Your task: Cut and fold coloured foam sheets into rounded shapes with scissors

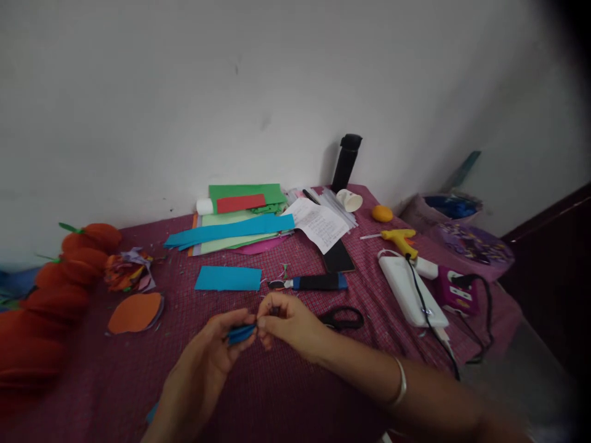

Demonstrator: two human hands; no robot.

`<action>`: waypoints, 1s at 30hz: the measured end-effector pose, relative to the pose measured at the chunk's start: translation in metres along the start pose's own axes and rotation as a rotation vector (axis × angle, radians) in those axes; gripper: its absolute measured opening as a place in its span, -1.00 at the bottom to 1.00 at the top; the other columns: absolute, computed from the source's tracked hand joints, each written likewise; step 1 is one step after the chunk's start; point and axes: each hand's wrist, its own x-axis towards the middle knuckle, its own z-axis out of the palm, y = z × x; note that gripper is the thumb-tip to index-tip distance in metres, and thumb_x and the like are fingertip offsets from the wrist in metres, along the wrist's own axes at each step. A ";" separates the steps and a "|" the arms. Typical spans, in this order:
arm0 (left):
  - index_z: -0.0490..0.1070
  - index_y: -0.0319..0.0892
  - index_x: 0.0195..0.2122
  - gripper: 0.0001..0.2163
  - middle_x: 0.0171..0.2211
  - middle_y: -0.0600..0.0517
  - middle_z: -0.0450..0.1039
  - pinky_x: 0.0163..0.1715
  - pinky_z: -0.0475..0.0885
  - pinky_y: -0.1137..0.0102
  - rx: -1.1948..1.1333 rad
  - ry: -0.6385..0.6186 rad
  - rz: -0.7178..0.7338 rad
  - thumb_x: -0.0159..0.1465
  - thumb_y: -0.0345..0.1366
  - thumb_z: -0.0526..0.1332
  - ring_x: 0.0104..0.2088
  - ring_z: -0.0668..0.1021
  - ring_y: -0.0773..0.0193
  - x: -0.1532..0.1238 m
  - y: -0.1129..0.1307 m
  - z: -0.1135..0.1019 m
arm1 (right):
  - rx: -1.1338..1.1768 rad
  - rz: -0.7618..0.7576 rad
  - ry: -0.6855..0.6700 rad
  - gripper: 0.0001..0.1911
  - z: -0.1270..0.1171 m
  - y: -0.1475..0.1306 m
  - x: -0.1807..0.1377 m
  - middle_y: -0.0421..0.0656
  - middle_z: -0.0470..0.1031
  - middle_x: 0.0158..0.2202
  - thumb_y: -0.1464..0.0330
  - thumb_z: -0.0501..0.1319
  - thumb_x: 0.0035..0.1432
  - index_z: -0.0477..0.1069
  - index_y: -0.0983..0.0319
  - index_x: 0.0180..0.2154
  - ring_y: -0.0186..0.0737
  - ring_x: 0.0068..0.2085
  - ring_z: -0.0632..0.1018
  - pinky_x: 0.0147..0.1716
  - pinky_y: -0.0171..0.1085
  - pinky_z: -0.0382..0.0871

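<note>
Holding a blue piece [241, 333] — left hand [207, 346] half-curled, right hand [290, 323] pinched alongside

Dim light casts a soft shadow [327, 163] beside the black bottle [346, 163], and outer edges blur.

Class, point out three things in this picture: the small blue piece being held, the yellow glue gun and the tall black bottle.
Small blue piece [241, 335]: head view, middle of its exposed side.
Yellow glue gun [399, 235]: head view, its body.
Black bottle [346, 165]: head view, mid-body.
</note>
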 end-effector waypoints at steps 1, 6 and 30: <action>0.66 -0.21 -0.30 -0.72 -0.22 -0.15 0.61 -0.14 0.54 0.27 -0.007 0.008 -0.009 0.11 -0.11 0.34 -0.17 0.58 0.06 0.000 0.000 0.000 | -0.004 0.006 0.007 -0.68 -0.001 0.000 -0.001 -0.30 0.44 -0.57 0.23 0.39 -0.06 0.31 0.26 -0.42 -0.45 -0.60 0.42 -0.56 -0.40 0.33; 0.66 -0.13 -0.25 -0.79 -0.15 -0.10 0.61 -0.07 0.49 0.33 0.136 0.093 0.005 0.09 -0.25 0.33 -0.08 0.56 0.06 -0.007 -0.003 -0.011 | -0.049 0.034 0.009 -0.72 -0.001 0.003 -0.004 -0.32 0.42 -0.52 0.26 0.35 0.01 0.31 0.24 -0.34 -0.45 -0.57 0.42 -0.53 -0.38 0.36; 0.52 -0.16 -0.27 -0.70 -0.41 0.06 0.56 -0.46 0.44 0.43 0.036 0.024 0.005 -0.04 -0.38 0.48 -0.48 0.53 0.34 -0.021 0.006 0.016 | -0.019 -0.077 -0.277 -0.61 0.015 0.001 -0.019 -0.30 0.45 -0.49 0.15 0.36 0.04 0.31 0.24 -0.22 -0.40 -0.52 0.48 -0.50 -0.37 0.41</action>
